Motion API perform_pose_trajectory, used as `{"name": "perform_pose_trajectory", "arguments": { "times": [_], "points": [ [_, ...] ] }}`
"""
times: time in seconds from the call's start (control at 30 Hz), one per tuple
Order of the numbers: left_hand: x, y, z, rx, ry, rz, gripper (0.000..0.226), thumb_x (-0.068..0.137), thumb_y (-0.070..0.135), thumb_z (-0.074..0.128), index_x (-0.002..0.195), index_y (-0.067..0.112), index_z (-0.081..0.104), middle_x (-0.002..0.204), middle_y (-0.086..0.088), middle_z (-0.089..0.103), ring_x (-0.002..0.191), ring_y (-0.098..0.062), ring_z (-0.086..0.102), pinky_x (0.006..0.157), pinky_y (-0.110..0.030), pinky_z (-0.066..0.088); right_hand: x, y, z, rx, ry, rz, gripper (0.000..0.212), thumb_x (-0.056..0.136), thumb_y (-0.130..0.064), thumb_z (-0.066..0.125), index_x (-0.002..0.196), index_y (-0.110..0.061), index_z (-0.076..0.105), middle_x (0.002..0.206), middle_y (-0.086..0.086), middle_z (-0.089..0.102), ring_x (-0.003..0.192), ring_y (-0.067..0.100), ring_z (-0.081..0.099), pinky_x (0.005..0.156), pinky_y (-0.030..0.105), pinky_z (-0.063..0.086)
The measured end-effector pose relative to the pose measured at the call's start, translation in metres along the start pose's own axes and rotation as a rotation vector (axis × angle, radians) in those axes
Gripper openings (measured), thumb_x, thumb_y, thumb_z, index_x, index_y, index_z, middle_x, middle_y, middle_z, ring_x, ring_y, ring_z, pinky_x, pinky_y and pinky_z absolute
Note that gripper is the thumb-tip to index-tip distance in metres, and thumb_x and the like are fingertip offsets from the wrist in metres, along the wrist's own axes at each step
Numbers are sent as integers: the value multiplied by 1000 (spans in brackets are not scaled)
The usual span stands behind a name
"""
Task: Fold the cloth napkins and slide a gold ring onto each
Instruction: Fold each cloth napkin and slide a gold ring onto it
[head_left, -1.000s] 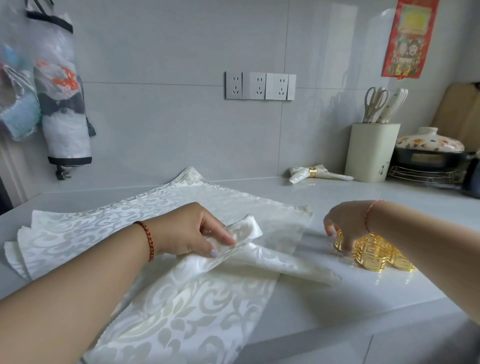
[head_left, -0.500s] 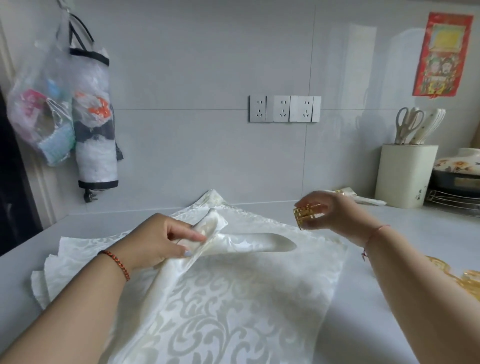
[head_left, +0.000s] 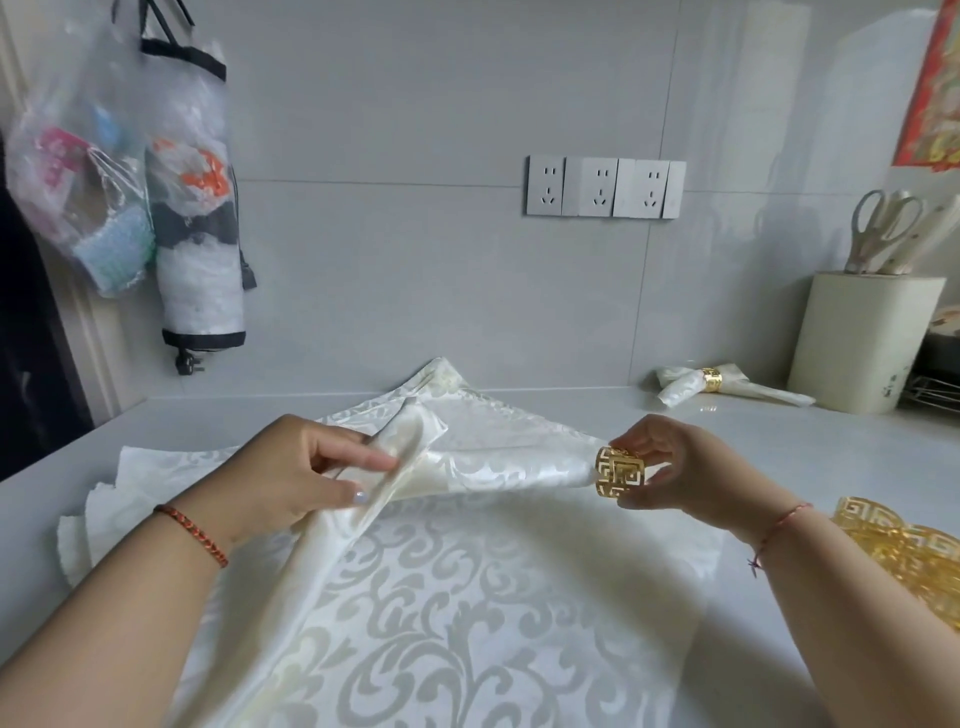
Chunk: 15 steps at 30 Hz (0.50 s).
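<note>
Fingers pinch gold ring at folded napkin tip.

folded white damask napkin, its tip apparently just inside an openwork gold ring, above flat napkins.

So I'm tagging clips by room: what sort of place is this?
Most likely a home kitchen: a tiled wall with sockets, scissors in a utensil holder, and a worktop.

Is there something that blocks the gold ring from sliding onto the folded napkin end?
Nothing visible does. The right hand holds the gold ring right at the folded napkin tip, while the left hand pinches the fold.
</note>
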<state>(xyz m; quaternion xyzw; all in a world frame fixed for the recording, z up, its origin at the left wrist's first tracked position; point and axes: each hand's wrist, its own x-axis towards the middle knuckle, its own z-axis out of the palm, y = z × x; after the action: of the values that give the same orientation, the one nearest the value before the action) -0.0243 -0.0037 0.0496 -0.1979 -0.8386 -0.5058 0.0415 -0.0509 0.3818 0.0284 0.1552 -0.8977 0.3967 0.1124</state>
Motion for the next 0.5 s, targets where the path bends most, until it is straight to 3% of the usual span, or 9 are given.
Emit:
{"name": "perform_pose_trajectory", "arguments": {
  "times": [0.07, 0.2, 0.3, 0.5],
  "points": [
    [-2, 2, 2, 19, -17, 17, 43, 71, -8, 78, 83, 33, 80, 104, 1, 73, 70, -5, 66, 51, -11, 42, -1, -3, 2, -16, -15, -10, 47, 58, -7, 89, 94, -22, 63, 90, -9, 72, 83, -6, 65, 66, 6, 45],
    [-4, 4, 7, 61, -45, 20, 36, 63, 9, 79, 84, 37, 79, 105, 9, 73, 100, -26, 68, 72, -24, 49, -6, -11, 9, -79, -56, -34, 45, 57, -16, 89, 91, -29, 62, 91, -16, 70, 88, -9, 62, 68, 7, 46],
    [-7, 6, 12, 91, -67, 38, 34, 60, 17, 76, 84, 41, 78, 104, 16, 72, 102, -18, 68, 87, -30, 50, -9, -18, 13, -114, -98, -42, 44, 57, -21, 89, 91, -32, 62, 91, -22, 69, 91, -9, 61, 70, 9, 47],
    [-10, 10, 21, 130, -119, 76, 39, 65, 8, 80, 82, 43, 77, 103, 21, 72, 98, -2, 67, 88, -16, 49, -14, -29, 16, -110, -146, -66, 46, 57, -21, 90, 92, -32, 62, 92, -30, 66, 90, -11, 60, 73, 5, 43]
  ]
}}
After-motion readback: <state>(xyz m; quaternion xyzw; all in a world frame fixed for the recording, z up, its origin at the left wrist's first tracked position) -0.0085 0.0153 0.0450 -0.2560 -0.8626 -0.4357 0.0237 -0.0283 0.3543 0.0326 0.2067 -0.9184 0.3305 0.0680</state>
